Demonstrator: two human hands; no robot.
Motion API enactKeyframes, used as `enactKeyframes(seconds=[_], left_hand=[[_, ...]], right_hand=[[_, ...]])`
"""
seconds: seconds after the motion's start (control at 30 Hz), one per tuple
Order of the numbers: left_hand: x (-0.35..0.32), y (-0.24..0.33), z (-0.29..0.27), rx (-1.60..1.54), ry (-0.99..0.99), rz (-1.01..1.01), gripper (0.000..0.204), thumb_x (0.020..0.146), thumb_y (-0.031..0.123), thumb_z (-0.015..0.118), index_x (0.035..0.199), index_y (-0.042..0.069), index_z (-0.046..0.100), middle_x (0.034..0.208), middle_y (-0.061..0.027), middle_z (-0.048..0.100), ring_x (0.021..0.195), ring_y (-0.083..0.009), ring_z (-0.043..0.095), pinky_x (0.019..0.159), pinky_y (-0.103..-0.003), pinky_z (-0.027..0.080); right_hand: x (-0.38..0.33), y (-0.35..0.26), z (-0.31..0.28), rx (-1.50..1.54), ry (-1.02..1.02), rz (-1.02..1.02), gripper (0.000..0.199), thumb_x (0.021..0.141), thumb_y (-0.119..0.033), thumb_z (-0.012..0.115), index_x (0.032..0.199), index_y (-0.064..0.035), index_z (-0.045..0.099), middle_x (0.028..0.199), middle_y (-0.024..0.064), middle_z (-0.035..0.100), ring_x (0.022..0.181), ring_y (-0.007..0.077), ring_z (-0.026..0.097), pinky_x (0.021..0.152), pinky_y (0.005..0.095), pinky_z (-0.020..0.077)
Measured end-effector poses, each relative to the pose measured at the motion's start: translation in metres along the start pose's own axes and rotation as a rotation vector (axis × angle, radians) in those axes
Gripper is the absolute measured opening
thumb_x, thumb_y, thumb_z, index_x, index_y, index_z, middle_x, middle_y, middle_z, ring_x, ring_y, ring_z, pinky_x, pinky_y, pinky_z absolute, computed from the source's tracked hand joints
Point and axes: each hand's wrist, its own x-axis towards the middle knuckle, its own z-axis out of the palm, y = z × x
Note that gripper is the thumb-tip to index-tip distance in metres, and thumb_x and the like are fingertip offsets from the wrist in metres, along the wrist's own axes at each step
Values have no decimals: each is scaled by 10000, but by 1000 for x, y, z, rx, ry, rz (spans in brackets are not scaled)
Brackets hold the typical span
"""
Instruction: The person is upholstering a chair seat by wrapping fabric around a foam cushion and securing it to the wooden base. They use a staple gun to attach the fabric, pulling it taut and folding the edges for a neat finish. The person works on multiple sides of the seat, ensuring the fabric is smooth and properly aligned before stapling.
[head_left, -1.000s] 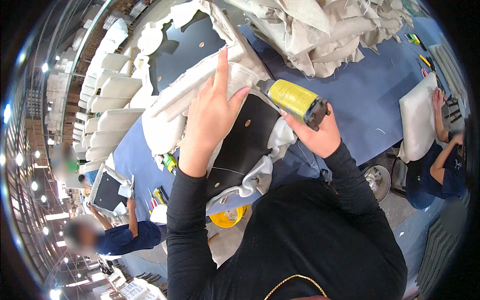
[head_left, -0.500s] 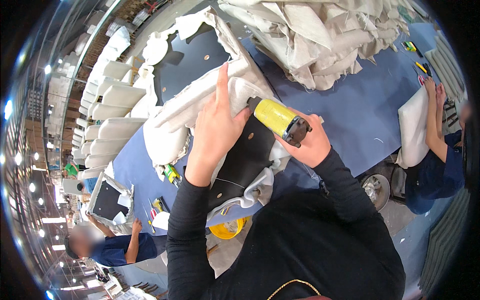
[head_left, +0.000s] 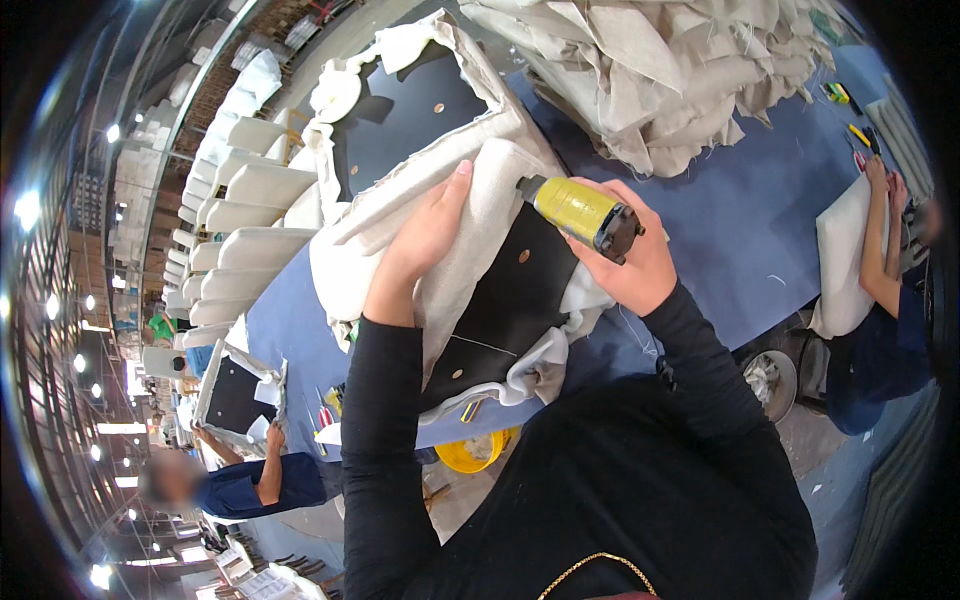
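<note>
My right hand (head_left: 645, 262) grips a yellow and black staple gun (head_left: 575, 208). Its dark nose points left and meets the edge of cream fabric (head_left: 478, 232) folded over a black-backed upholstered panel (head_left: 512, 285). My left hand (head_left: 428, 232) lies flat along that fabric, its fingers together and stretched away from me, left of the gun. Loose fabric bunches at the panel's near edge (head_left: 535, 372). Beyond it, a second black-backed panel (head_left: 410, 105) with ragged cream edges lies on the blue table (head_left: 735, 240).
A big heap of cream fabric pieces (head_left: 640, 80) covers the far side. Yellow-handled tools (head_left: 862, 135) lie far right. A yellow bucket (head_left: 468, 455) and a metal bin (head_left: 770, 385) stand below the table edge. Co-workers handle panels at left (head_left: 238, 395) and right (head_left: 845, 255).
My left hand has flattened onto the fabric; its index finger and thumb were spread before. The fabric now folds farther over the black backing. The staple gun stays near the fold.
</note>
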Motion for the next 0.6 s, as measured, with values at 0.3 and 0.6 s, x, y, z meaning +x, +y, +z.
enactKeyframes(seconds=[0.3,0.6], left_hand=[[-19,45,27,447,113,297,663,1108,213,615,1726,201,377,1468,-277,629,1326,-488,611,1124,-490,480],[-19,39,27,465,191,360,787,1004,199,742,1707,291,401,1270,-245,674,1158,-486,679,958,-548,549]], right_hand=[[4,3,-6,93,8,3,469,950,1,790,1403,43,672,1245,121,799,1120,152,750,1027,312,559],[-3,-6,-7,146,-46,27,519,919,39,794,1422,47,667,1271,136,795,1159,158,746,1046,318,555]])
